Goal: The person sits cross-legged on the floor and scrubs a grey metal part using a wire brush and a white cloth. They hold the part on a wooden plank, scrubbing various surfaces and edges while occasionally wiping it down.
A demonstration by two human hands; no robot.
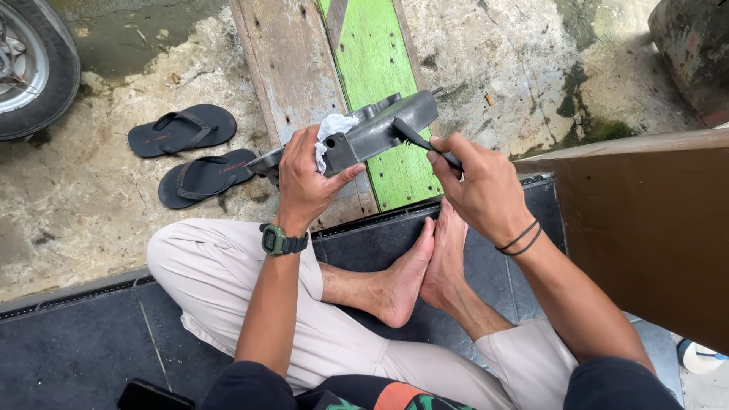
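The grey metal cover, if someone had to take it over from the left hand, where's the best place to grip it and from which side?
Probably the far end of the metal cover, from above the green plank. The left hand and white rag occupy the near end, and the right hand works a brush on the right face, so only that long, narrow far end is free.

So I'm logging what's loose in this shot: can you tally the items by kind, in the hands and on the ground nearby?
Grey metal casing, in the left hand: 1
White rag, in the same hand: 1
Black brush, in the right hand: 1
Black flip-flops: 2
Wheel: 1
Total: 6
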